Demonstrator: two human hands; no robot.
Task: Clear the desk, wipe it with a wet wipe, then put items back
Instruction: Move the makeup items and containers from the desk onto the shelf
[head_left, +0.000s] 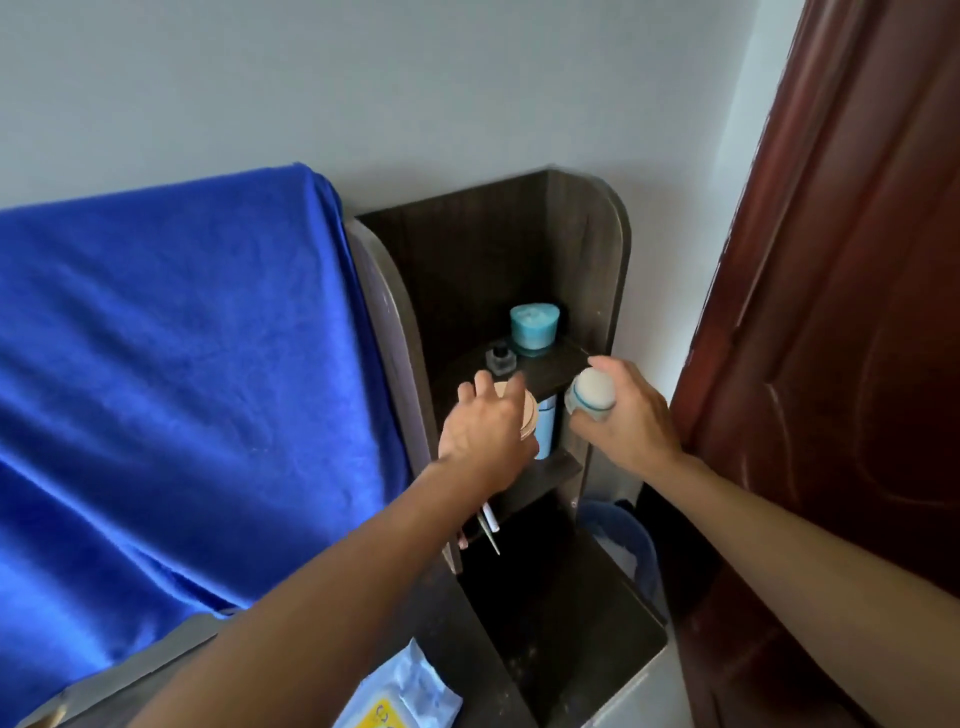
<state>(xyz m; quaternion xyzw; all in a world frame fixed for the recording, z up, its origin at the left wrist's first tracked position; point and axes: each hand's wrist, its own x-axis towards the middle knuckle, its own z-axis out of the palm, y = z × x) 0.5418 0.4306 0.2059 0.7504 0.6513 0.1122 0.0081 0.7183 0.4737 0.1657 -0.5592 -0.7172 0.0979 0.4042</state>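
Observation:
My left hand (485, 434) grips a round container with a tan lid (525, 415), held in front of the dark wooden shelf unit (608, 270). To its right, my right hand (631, 415) grips a pale bottle with a rounded whitish cap (592, 392) at the shelf's right edge. On the upper shelf stand a light blue cylindrical jar (534, 325) and a small dark glass bottle (500, 358). A pale blue bottle (544, 428) stands on the shelf below, partly hidden by my left hand. A wet wipe pack (400, 696) lies on the dark desk surface (561, 623) near the bottom.
A blue cloth (171, 379) covers the furniture on the left. A dark red door (852, 312) stands close on the right. A blue lined waste bin (623, 540) sits on the floor beside the shelf. Thin pens (491, 527) stick out below my left wrist.

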